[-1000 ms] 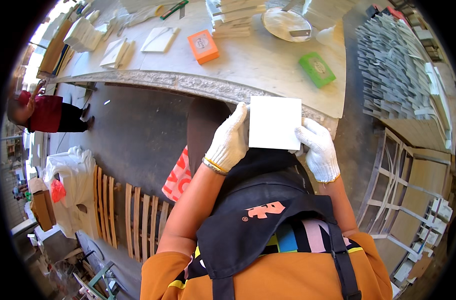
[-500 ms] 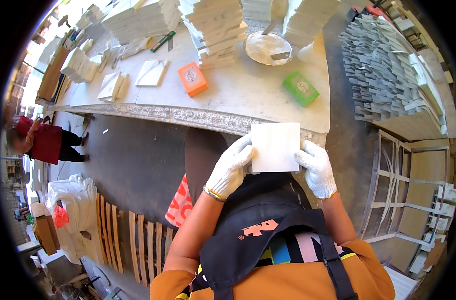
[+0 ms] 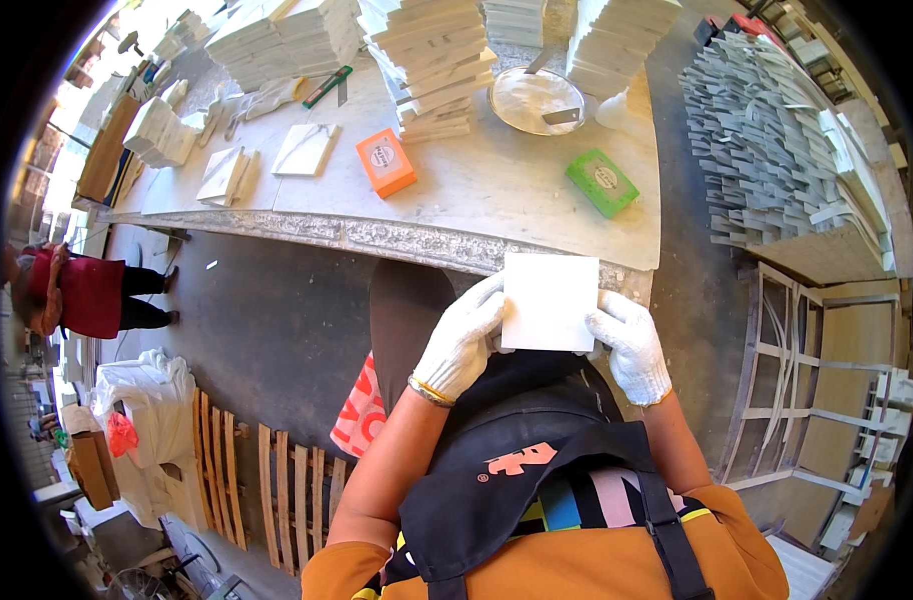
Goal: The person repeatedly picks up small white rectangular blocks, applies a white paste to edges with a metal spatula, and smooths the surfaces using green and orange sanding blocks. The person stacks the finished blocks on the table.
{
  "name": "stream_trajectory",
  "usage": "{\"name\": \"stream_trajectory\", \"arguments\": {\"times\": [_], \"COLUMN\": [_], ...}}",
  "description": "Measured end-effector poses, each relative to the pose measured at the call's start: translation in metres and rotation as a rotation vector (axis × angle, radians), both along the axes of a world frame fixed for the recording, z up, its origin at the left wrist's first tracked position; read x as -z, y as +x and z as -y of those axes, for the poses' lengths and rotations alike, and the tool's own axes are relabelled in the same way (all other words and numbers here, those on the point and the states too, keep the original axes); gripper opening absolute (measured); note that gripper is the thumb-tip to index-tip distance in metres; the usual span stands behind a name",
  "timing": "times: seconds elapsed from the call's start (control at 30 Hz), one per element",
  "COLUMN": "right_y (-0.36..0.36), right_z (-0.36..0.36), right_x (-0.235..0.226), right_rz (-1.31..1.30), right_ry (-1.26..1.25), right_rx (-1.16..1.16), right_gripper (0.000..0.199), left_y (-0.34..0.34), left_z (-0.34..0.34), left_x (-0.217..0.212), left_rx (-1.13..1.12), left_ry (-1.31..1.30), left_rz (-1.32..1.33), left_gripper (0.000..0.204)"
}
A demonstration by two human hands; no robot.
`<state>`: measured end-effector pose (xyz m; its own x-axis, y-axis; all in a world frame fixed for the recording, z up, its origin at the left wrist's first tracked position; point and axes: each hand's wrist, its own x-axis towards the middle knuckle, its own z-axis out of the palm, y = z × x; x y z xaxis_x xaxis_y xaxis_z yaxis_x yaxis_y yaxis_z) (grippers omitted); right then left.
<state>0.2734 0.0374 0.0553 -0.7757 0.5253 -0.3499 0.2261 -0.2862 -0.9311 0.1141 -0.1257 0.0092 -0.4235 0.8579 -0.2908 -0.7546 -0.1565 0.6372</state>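
At the far left edge, a person in a red top stands on the dark floor, well apart from the work. Below them: a white plastic sack and a row of wooden slats lying on the ground.

Along the top, a long marble worktable spans most of the view. On its left part, small white tiles lie loose, with a larger one just beside them. An orange box sits near the middle. Behind it rises a leaning stack of white tiles. Right of the stack: a round metal dish holding pale powder, a blade resting on its rim. A green box lies nearer the table's front edge.

Centre, just below the table edge: left hand, in a white knit glove, grips the left edge of a square white tile, fingers curled onto it, thumb side hidden. The tile is held flat-on to the camera, in front of the table's rim and above a dark apron. Right hand, also gloved, holds the tile's right edge, fingers closed against it. Both hands carry the tile between them.

Far right: a large heap of grey tile strips stacked in rows, and below it a pale wooden frame rack.
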Motion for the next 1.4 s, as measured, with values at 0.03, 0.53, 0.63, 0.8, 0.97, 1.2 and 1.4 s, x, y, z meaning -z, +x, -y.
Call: {"name": "stream_trajectory", "arguments": {"times": [0.03,0.53,0.63,0.8,0.97,1.2,1.4], "right_y": [0.000,0.001,0.005,0.009,0.020,0.013,0.009], "right_z": [0.001,0.004,0.003,0.009,0.002,-0.014,-0.010], "right_x": [-0.002,-0.004,-0.004,-0.001,0.010,-0.013,-0.011], "right_rz": [0.012,0.066,0.088,0.078,0.085,0.003,0.040], "right_ry": [-0.005,-0.017,-0.069,-0.047,-0.030,-0.095,-0.028], "right_rx": [-0.001,-0.072,-0.121,-0.199,-0.209,-0.097,-0.087], "right_gripper": [0.030,0.039,0.042,0.045,0.046,0.049,0.039], "left_y": [0.000,0.005,0.006,0.008,0.004,0.004,0.005], "left_z": [0.000,-0.003,-0.003,-0.002,0.001,0.002,0.003], "left_x": [0.000,-0.015,-0.014,-0.017,-0.018,-0.033,-0.035], "left_rx": [0.003,0.006,-0.025,-0.078,-0.076,-0.013,0.004], "left_ry": [-0.004,-0.120,-0.114,-0.154,-0.162,-0.103,-0.088], "left_rz": [0.008,-0.115,-0.138,-0.186,-0.240,-0.310,-0.331], "left_gripper": [0.071,0.061,0.060,0.060,0.063,0.059,0.056]}}
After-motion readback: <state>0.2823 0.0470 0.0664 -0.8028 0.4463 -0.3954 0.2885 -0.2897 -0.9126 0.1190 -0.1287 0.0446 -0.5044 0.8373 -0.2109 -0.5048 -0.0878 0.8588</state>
